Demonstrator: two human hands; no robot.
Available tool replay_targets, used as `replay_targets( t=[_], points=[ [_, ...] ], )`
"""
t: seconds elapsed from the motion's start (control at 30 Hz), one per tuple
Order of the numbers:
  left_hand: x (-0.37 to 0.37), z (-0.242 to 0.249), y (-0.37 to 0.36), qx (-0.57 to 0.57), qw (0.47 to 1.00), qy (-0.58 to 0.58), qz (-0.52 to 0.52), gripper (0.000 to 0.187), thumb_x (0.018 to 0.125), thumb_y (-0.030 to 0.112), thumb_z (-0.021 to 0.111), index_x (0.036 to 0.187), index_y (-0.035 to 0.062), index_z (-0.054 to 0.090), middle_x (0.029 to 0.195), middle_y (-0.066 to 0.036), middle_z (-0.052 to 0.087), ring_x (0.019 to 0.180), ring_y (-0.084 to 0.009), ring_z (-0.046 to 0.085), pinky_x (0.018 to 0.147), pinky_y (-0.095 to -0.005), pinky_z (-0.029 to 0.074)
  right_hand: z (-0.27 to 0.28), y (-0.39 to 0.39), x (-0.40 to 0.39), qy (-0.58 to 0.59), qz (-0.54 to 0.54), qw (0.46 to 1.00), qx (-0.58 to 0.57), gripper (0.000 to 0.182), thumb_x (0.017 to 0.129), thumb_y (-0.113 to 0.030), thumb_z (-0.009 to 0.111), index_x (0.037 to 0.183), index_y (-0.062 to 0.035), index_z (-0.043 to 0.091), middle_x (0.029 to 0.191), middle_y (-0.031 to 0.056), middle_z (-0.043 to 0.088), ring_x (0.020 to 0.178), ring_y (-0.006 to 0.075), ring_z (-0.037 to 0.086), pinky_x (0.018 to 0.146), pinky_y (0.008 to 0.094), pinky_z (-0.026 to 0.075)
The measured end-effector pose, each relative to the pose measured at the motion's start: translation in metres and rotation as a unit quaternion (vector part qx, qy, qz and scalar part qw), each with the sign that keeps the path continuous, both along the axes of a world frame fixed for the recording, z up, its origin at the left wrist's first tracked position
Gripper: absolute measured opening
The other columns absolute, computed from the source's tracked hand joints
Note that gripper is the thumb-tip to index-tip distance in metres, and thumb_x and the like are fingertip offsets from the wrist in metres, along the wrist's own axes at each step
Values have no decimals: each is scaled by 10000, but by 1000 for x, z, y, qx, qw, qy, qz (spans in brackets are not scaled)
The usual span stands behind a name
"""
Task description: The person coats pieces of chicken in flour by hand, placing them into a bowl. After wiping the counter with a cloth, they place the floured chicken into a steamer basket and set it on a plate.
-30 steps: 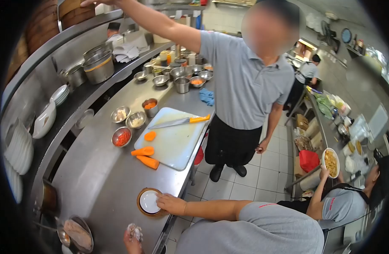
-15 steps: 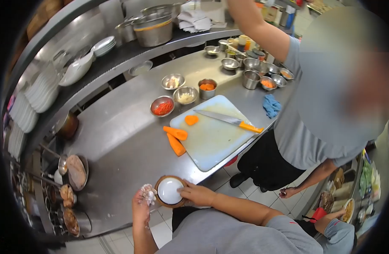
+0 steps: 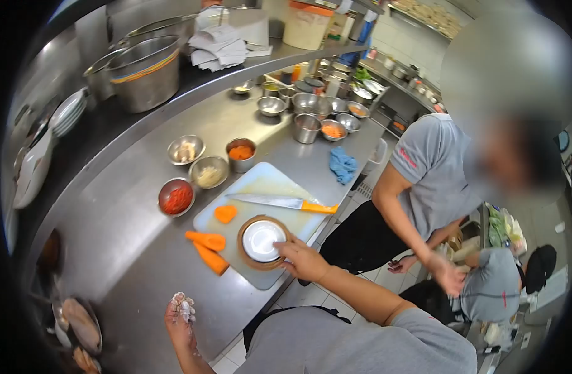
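Note:
My right hand [image 3: 303,260] grips the edge of a small white dish in a brown wooden holder [image 3: 262,242], which rests on the pale cutting board [image 3: 268,188]. My left hand [image 3: 179,321] is closed on a pale lumpy piece of food [image 3: 184,305] above the steel counter [image 3: 130,249]. On the board lie a knife with an orange handle [image 3: 283,202] and a carrot slice [image 3: 225,214]. Two carrot pieces [image 3: 207,248] lie at the board's left edge.
Small steel bowls of red [image 3: 176,199], pale [image 3: 209,172] and orange [image 3: 241,153] ingredients stand behind the board, several more farther back. A blue cloth [image 3: 343,164] lies near the edge. A person in a grey shirt [image 3: 430,177] stands at my right. Big pots [image 3: 143,70] sit on the shelf.
My right hand has carried the dish from the counter's front edge onto the cutting board. The person beside me has lowered the raised arm. My view has swung.

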State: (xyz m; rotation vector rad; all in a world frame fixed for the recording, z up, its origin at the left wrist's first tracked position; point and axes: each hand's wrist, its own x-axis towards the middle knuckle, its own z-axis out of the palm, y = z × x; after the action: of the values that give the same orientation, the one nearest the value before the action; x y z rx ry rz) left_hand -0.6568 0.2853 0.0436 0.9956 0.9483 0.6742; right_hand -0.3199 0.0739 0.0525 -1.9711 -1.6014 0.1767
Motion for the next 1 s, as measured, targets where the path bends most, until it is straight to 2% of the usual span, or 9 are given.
replay_targets(
  t=[0.1, 0.27, 0.57, 0.7, 0.73, 0.77, 0.87, 0.93, 1.0],
  points=[
    [21, -5, 22, -9, 1000, -1, -12, 240, 940, 108, 669, 1178, 79, 658, 931, -24, 681, 689, -43, 563, 568, -169, 415, 7, -14, 40, 53, -147, 987, -21, 500, 762, -61, 789, 1217, -29, 585, 1139, 145, 647, 1097, 367, 602, 954, 424, 500],
    [45, -7, 42, 38, 999, 39, 0, 246, 963, 114, 635, 1205, 67, 641, 938, -23, 663, 700, -38, 546, 573, -162, 413, 21, -29, 121, -31, -273, 961, 22, 478, 758, -54, 792, 1192, -13, 597, 1002, 147, 647, 966, 347, 626, 853, 424, 516],
    [129, 11, -6, 74, 993, 75, 60, 300, 969, 129, 628, 1259, 52, 615, 990, -32, 652, 751, -46, 557, 603, -165, 418, -55, -7, 299, -15, -305, 952, 19, 299, 735, -58, 789, 964, -29, 597, 908, 165, 647, 943, 381, 609, 828, 458, 493],
    [208, 31, -50, 62, 991, 116, 38, 338, 975, 199, 639, 1264, 23, 619, 1022, -52, 673, 781, -88, 587, 645, -208, 455, -101, 0, 338, 47, -172, 984, 23, 308, 797, -132, 723, 1078, -87, 605, 1135, 166, 638, 1055, 421, 585, 925, 464, 493],
    [227, 40, -58, 77, 983, 165, -13, 369, 981, 256, 654, 1263, 18, 637, 1057, -56, 690, 822, -109, 608, 686, -232, 481, -94, -7, 338, -16, -158, 985, 73, 379, 823, -184, 726, 1174, -112, 603, 1313, 160, 578, 1074, 405, 586, 958, 479, 478],
    [248, 45, -63, 82, 982, 169, -22, 369, 981, 256, 654, 1263, 18, 637, 1057, -56, 690, 822, -109, 608, 686, -232, 481, -84, -17, 347, 74, -146, 985, 61, 429, 854, -248, 717, 1244, -118, 594, 1439, 148, 499, 1127, 398, 566, 1000, 480, 456],
    [301, 59, -79, 78, 968, 237, 8, 393, 992, 283, 639, 1273, 8, 629, 1072, -69, 695, 877, -146, 628, 742, -262, 506, -90, -41, 399, 28, -172, 983, 59, 512, 867, -283, 709, 1335, -137, 560, 1467, 151, 478, 1273, 404, 490, 1093, 504, 386],
    [332, 71, -87, 176, 951, 254, -12, 428, 1000, 303, 624, 1287, -15, 615, 1106, -84, 692, 938, -171, 630, 791, -294, 514, -107, -58, 444, -124, -304, 939, -101, 601, 879, -317, 694, 1433, -187, 501, 1533, 140, 419, 1412, 398, 366, 1177, 528, 273],
    [350, 77, -91, 178, 946, 269, -39, 433, 1005, 300, 613, 1300, -17, 604, 1126, -90, 687, 967, -180, 628, 803, -303, 514, -120, -80, 478, -82, -287, 950, -92, 613, 889, -322, 683, 1457, -209, 479, 1559, 131, 386, 1449, 389, 312, 1195, 536, 224]
  ],
)
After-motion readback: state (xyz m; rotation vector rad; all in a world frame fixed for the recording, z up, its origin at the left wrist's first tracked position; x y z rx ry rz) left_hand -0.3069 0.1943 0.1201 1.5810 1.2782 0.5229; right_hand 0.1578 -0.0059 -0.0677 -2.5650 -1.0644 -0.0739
